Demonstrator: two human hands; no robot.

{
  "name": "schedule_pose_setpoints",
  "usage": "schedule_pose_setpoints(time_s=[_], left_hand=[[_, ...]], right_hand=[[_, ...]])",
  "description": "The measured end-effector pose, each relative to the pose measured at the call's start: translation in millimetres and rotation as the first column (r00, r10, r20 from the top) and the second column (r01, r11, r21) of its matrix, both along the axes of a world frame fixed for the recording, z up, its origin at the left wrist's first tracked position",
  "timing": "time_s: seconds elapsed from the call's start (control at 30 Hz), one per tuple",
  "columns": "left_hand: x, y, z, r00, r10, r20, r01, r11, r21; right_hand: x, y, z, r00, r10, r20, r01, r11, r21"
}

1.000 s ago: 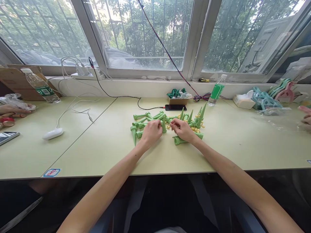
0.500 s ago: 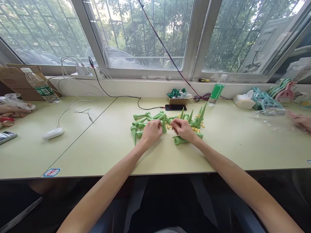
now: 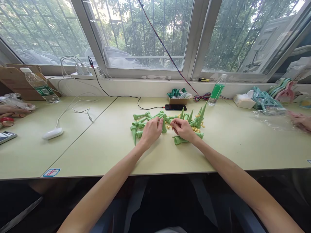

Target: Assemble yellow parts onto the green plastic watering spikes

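Observation:
My left hand [image 3: 151, 130] is closed, its fingers at the upper part of a green plastic watering spike [image 3: 164, 127] that stands point up on the table. Just right of that spike, my right hand [image 3: 183, 129] is curled in a pinch; whatever its fingertips hold is too small and hidden to name. Several more green spikes [image 3: 133, 132] lie in a pile left of and behind my left hand. Beyond my right hand, other spikes [image 3: 202, 115] stand upright among small yellow plastic pieces [image 3: 195, 129]. One spike [image 3: 178, 140] lies under my right wrist.
Behind the pile lie a phone [image 3: 175, 107] on a cable and a small box [image 3: 178, 101] of green wrapping. A water bottle [image 3: 217, 90] stands at the back right, near a tissue box [image 3: 244, 99]. Other people's hands [image 3: 302, 120] show at both edges.
The fingers of my left hand have shifted slightly up and right against the upright spike. My right hand stays nearly still.

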State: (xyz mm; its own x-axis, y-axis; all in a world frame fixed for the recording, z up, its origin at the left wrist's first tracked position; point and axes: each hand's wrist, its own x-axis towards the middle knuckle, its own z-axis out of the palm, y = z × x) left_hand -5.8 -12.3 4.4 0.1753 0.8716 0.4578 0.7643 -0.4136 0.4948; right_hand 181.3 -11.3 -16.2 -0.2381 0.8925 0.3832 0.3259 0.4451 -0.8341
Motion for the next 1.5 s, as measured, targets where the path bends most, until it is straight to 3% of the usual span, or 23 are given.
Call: schedule_pose_setpoints(time_s=[0.2, 0.67, 1.5], left_hand=[[0.8, -1.0, -0.2, 0.997, -0.043, 0.061, 0.046, 0.998, -0.047], [1.7, 4.8, -12.2, 0.983, -0.18, -0.037, 0.176, 0.979, -0.099], [2.1, 4.7, -9.6, 0.971, -0.22, 0.096, 0.231, 0.964, -0.13]], right_hand=[[0.1, -1.5, 2.1, 0.999, -0.008, 0.039, 0.007, 1.0, 0.022], [-1.7, -4.6, 5.5, 0.994, -0.027, 0.104, 0.023, 0.999, 0.044], [-0.8, -4.2, 4.6, 0.988, -0.049, 0.147, 0.036, 0.995, 0.089]])
